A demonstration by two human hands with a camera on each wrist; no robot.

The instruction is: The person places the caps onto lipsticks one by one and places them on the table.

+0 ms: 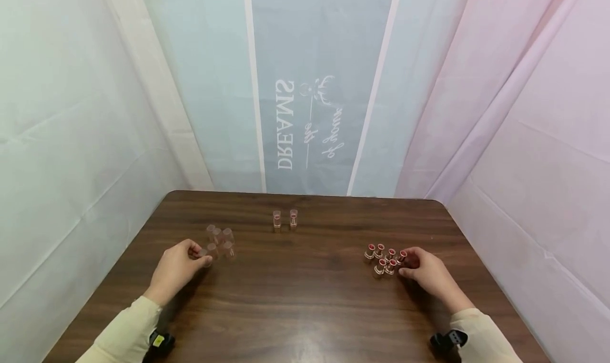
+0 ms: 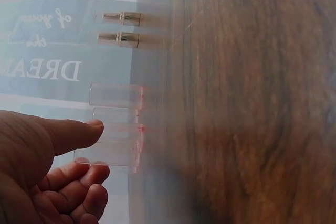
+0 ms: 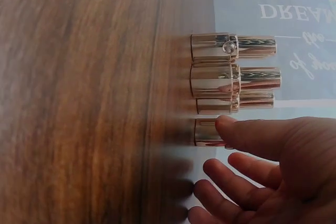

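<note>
On the left of the table, my left hand (image 1: 177, 267) pinches a clear plastic cap (image 2: 107, 153) between thumb and fingers. Several similar clear caps (image 1: 228, 235) stand just beyond it, upright in a loose cluster. Over on the right, my right hand (image 1: 431, 274) has its thumb and index finger around a gold lipstick tube (image 3: 206, 132) with a red top. That tube stands at the near edge of a group of uncapped gold lipstick tubes (image 1: 380, 267). In the right wrist view the thumb covers part of the tube.
Two lipstick tubes (image 1: 277, 219) with clear caps over them stand side by side at the back middle of the brown wooden table (image 1: 295, 299). A printed cloth (image 1: 324, 45) hangs behind the table, with pale cloth walls on both sides.
</note>
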